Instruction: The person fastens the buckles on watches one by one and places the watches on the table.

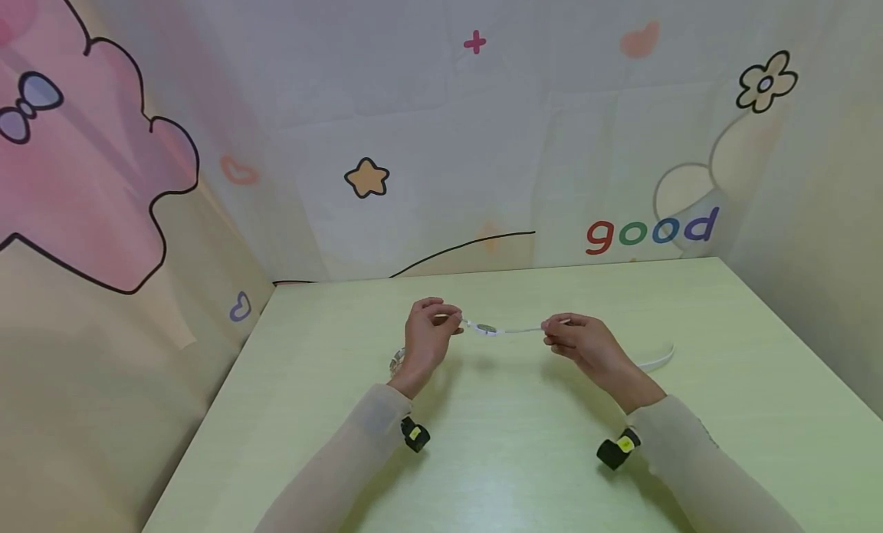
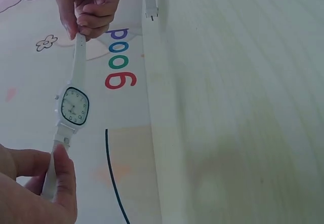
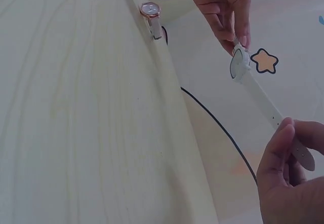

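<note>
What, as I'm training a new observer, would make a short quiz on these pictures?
1. Which hand pinches the holed end of the white watch strap?
2. True or false: that strap is fastened into a loop.
3. Where is the other watch?
A. On the table
B. Around the left wrist
C. In the right hand

Key: 1. The right hand. 2. False; it is stretched out open. 3. A.
</note>
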A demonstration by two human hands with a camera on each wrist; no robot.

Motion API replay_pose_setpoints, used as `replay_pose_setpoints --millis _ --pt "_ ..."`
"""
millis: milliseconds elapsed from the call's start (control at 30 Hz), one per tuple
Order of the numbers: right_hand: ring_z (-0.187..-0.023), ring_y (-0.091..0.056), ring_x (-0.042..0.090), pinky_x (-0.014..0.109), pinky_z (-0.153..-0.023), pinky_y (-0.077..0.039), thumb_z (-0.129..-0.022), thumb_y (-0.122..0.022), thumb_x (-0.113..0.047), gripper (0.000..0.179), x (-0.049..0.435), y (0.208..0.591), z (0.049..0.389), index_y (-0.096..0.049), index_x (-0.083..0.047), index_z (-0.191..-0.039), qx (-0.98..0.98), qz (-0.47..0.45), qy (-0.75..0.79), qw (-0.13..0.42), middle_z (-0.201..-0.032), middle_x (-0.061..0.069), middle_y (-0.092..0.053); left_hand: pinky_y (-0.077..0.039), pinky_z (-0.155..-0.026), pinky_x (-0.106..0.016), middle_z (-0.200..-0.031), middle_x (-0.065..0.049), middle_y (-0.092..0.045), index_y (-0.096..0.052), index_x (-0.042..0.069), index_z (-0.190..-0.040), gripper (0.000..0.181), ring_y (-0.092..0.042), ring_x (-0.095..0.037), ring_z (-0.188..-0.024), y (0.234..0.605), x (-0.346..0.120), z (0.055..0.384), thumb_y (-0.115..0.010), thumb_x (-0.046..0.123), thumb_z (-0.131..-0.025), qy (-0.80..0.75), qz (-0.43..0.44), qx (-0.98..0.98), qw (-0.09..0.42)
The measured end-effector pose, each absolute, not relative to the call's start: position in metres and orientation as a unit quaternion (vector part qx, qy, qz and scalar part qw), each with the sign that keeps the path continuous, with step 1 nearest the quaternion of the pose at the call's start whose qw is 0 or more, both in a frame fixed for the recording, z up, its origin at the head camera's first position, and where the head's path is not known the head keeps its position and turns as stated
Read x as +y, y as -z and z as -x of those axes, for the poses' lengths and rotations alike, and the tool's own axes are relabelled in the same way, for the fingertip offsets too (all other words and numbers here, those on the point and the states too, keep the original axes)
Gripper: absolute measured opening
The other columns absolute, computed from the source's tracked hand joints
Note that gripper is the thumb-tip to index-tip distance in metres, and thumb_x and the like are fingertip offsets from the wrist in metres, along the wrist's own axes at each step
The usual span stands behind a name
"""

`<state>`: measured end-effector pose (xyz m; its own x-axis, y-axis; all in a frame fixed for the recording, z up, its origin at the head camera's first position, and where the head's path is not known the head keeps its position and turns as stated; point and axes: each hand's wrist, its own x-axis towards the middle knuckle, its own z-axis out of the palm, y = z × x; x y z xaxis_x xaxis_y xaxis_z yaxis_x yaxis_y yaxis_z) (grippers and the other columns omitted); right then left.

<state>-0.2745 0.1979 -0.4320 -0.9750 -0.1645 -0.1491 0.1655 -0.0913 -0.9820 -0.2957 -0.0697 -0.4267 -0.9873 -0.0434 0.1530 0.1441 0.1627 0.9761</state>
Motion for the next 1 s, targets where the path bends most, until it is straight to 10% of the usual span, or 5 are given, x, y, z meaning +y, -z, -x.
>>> replay_pose_setpoints --millis 433,1000 --pt "-0.086 -0.066 0.009 0.018 -0.082 -0.056 -0.097 -0.063 -0.014 0.013 0.1978 0.4321 0.2744 -0.066 -0.007 -0.108 0.610 -0.002 0.784 0.113 -0.100 -0.001 -0.067 -0.060 -0.073 -0.030 -0.104 -0.016 -0.074 -0.051 0.008 -0.125 0.044 -0.072 -0.033 -0.091 0.4302 -0.0709 0.2965 -0.073 0.006 -0.088 0.684 0.036 -0.726 0.059" --pt "-0.096 -0.073 0.013 0.027 -0.089 -0.057 -0.095 -0.065 -0.013 0.016 0.1934 0.4333 0.2768 -0.064 -0.012 -0.111 0.585 0.037 0.803 0.110 -0.100 -0.001 -0.075 -0.060 -0.075 -0.027 -0.107 -0.017 -0.074 -0.067 0.002 -0.118 0.032 -0.072 -0.013 -0.086 0.4303 -0.0736 0.2982 -0.069 0.021 -0.092 0.703 0.051 -0.708 0.037"
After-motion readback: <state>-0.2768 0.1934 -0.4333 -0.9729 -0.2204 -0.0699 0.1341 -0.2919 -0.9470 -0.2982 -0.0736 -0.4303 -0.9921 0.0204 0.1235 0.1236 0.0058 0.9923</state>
